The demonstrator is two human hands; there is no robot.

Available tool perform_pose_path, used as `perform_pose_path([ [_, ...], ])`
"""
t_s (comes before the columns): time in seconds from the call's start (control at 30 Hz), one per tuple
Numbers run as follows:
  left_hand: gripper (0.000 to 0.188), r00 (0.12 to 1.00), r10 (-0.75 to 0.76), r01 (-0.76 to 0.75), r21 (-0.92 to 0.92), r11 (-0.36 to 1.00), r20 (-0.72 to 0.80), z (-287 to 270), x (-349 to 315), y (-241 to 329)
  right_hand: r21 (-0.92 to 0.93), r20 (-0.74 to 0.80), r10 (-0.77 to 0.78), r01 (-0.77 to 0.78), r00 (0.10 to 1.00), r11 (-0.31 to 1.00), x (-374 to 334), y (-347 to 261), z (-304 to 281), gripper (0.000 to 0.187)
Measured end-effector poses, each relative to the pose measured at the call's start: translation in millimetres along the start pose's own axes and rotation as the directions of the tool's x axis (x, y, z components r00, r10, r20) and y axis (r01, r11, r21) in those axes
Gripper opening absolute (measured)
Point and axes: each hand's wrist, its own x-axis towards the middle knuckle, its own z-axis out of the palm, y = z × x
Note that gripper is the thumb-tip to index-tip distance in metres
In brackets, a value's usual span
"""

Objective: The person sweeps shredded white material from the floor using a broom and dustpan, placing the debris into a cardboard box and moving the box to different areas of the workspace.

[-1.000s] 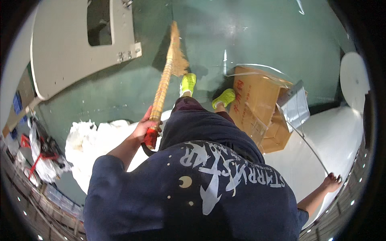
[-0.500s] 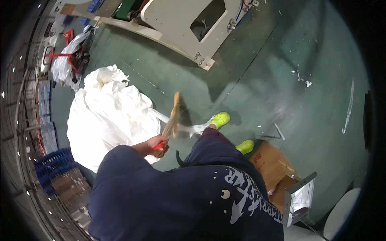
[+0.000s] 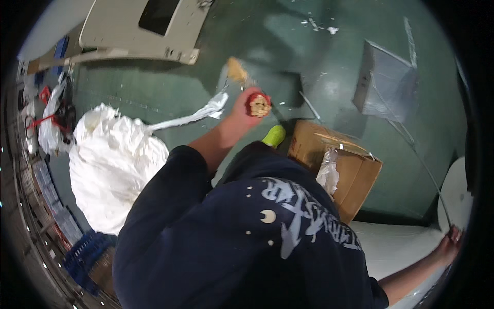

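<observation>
My left hand [image 3: 243, 109] is closed around the handle of a short straw broom [image 3: 260, 106]. The handle's cut end, bundled stalks with a red band, points up at me, and the tan bristles show beyond it, low over the green floor. Far out at the right edge, my right hand [image 3: 451, 242] is closed on the end of a thin rod. That rod runs to a grey, box-shaped long-handled dustpan [image 3: 388, 82], ahead and to the right. Whether the pan touches the floor I cannot tell.
A big heap of white sheeting [image 3: 116, 170] lies at left, with a strip [image 3: 188, 118] trailing towards the broom. Close by my right side stands an open cardboard box [image 3: 355, 180]. White scraps [image 3: 332, 31] lie ahead; a beige machine [image 3: 113, 31] stands far left.
The dustpan has swung from beside me at lower right to farther ahead, and my right hand has come into view. My left hand has moved right and forward with the broom, away from the sheeting.
</observation>
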Motion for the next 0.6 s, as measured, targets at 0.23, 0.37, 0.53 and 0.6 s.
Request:
perform_pose_path([
  [0.23, 0.064, 0.964, -0.186, -0.027, 0.76, 0.649, 0.193, 3, -21, -20, 0.348, -0.104, 0.417, -0.36, 0.903, 0.866, -145, 95, 83, 0.033],
  [0.37, 0.073, 0.903, -0.423, 0.233, 0.752, 0.617, 0.067, 12, -48, -11, 0.292, -0.222, 0.356, -0.287, 0.908, 0.912, -167, 118, 132, 0.031],
  [0.53, 0.066, 0.896, -0.392, 0.29, 0.944, 0.157, -0.209, 14, 17, -43, 0.21, -0.304, 0.349, -0.295, 0.887, 0.932, -165, 130, 119, 0.032],
  [0.6, 0.071, 0.845, -0.455, 0.367, 0.924, 0.111, -0.281, 33, 51, -58, 0.272, -0.304, 0.345, -0.266, 0.888, 0.925, -170, 139, 113, 0.032],
])
